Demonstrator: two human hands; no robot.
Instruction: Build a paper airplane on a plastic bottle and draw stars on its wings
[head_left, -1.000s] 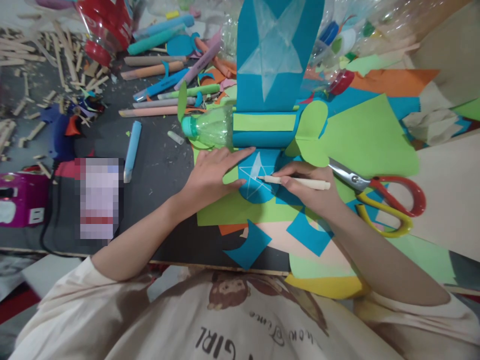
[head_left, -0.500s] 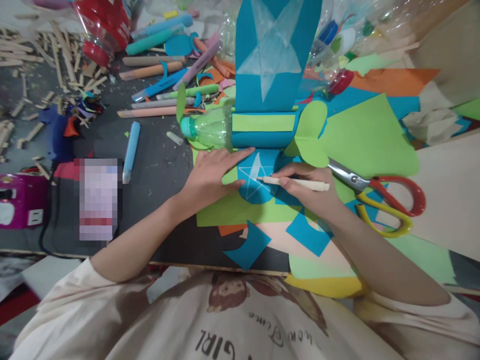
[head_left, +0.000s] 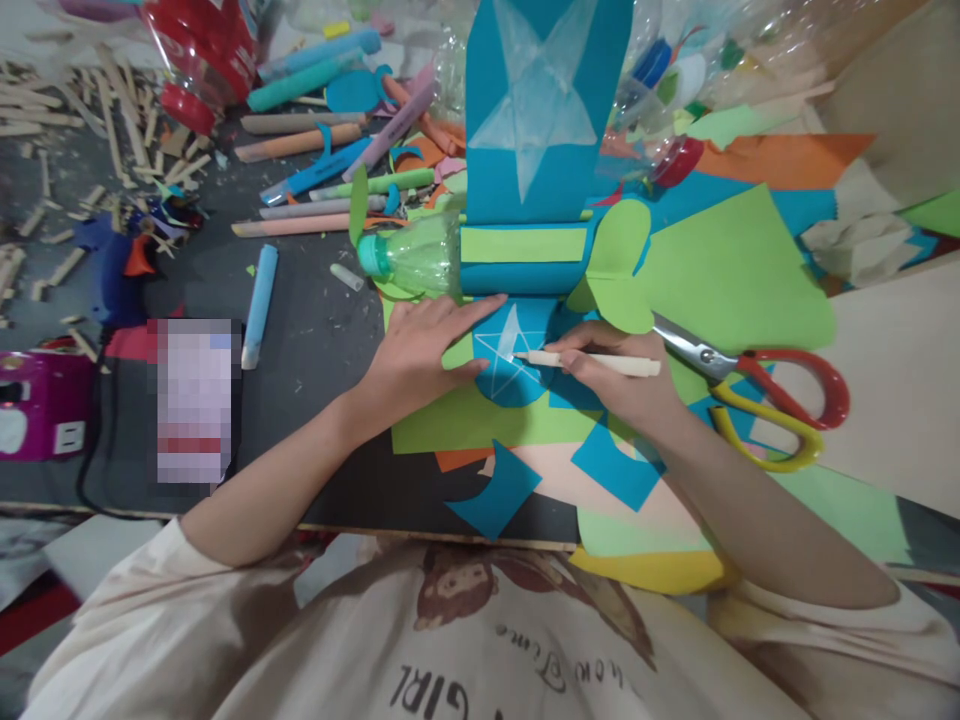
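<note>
My right hand (head_left: 619,375) is closed around a white marker pen (head_left: 626,366), its tip on a star outline drawn on a rounded blue paper flap (head_left: 517,385). The star's top point is filled in white. Fingers spread, my left hand (head_left: 427,345) lies flat at the flap's left side and steadies it. Beyond the flap, a clear plastic bottle (head_left: 420,250) with a teal cap lies on its side, wrapped in blue paper with a light green strip (head_left: 525,244). Another blue flap (head_left: 540,170) with a filled white star extends from the far side.
Scissors (head_left: 705,356) with red and yellow handles lie right of my right hand. Several markers (head_left: 322,160), wooden sticks (head_left: 120,110) and a blue glue gun (head_left: 112,270) are at the far left. A blurred phone (head_left: 195,400) lies near the left forearm; blue scraps (head_left: 499,490) lie in front.
The whole view has shifted very slightly. My right hand holds the pen at nearly the same spot on the star, and my left hand stays in place.
</note>
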